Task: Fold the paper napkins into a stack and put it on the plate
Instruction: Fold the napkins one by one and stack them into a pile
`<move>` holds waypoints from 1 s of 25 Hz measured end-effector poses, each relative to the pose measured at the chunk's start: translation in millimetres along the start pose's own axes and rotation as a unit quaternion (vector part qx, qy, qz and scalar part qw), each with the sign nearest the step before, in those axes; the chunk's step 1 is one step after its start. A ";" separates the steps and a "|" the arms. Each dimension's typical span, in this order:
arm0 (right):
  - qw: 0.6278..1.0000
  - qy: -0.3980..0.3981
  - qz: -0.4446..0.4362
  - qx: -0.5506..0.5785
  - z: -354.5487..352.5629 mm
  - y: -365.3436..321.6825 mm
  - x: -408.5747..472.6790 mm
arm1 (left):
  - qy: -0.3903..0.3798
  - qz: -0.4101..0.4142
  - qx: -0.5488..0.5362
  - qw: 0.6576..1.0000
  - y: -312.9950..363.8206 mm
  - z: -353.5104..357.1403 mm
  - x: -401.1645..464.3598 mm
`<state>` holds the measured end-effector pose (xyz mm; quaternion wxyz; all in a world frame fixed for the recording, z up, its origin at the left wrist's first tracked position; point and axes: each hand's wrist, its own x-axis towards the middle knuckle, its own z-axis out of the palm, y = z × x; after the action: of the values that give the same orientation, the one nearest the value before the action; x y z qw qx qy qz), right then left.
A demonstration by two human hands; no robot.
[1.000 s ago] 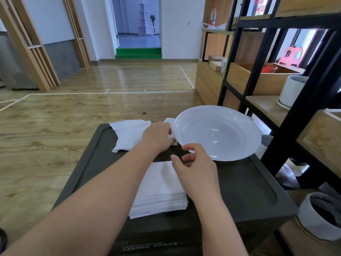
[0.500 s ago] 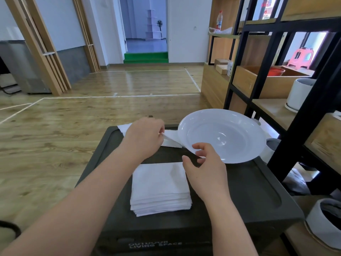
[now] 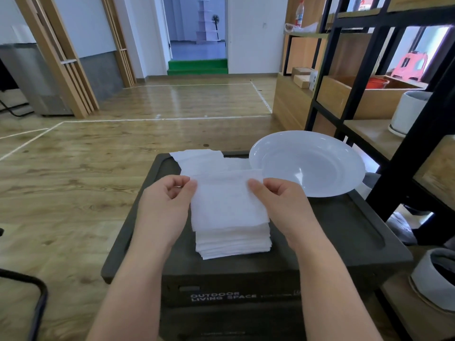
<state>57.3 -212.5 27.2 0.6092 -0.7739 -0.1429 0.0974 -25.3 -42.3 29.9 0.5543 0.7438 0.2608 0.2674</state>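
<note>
- At frame centre-left, the left edge of a thin white paper napkin is pinched by the left hand.
- The napkin is held directly above the white folded-napkin stack.
- Its right edge is pinched by the right hand.
- The round white plastic plate lies upper right, nearer the right hand.

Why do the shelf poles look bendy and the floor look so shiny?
Head view: the wide-angle lens bows straight lines near the edges, so the black shelf frame leans and curves. Head view: daylight from the doorway glares off the wooden floor. Head view: the plate and napkin in the middle stay fairly sharp.
</note>
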 end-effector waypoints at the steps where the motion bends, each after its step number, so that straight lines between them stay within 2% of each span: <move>1: 0.998 0.020 0.001 -0.053 2.1 2.6 2.0 | 0.009 -0.010 0.023 1.000 -7.0 4.1 2.1; 3: 0.990 0.047 0.013 -0.133 4.8 8.5 6.7 | 0.017 -0.024 0.095 0.995 -18.7 10.9 4.4; 5: 0.985 0.054 0.031 -0.164 6.1 13.6 9.2 | 0.016 -0.032 0.154 0.987 -25.4 16.0 7.1; 11: 0.960 0.057 0.063 -0.266 10.3 25.2 13.2 | 0.013 -0.042 0.227 0.973 -29.7 13.6 11.2; 13: 0.957 0.056 0.079 -0.273 10.1 26.7 14.1 | 0.040 0.045 0.282 0.957 -24.6 16.0 17.0; 15: 0.965 0.086 0.060 -0.240 7.7 24.0 15.5 | 0.012 0.168 0.294 0.941 -9.2 31.6 39.5; 17: 0.972 0.122 0.032 -0.199 5.1 19.9 18.4 | -0.088 0.236 0.331 0.909 8.3 59.1 71.4; 20: 0.975 0.134 0.029 -0.172 4.8 21.5 20.0 | -0.206 0.258 0.482 0.812 10.2 96.8 114.7; 22: 0.977 0.130 0.035 -0.164 4.1 25.2 20.8 | -0.237 0.254 0.559 0.753 1.6 109.1 131.1; 25: 0.978 0.132 0.027 -0.161 0.3 28.5 23.5 | -0.224 0.305 0.582 0.720 -2.3 114.1 137.6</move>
<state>82.1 -210.4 0.1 0.4874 -0.8714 -0.0539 -0.0130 152.1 -25.8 15.0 -0.0567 0.9974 -0.0077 0.0433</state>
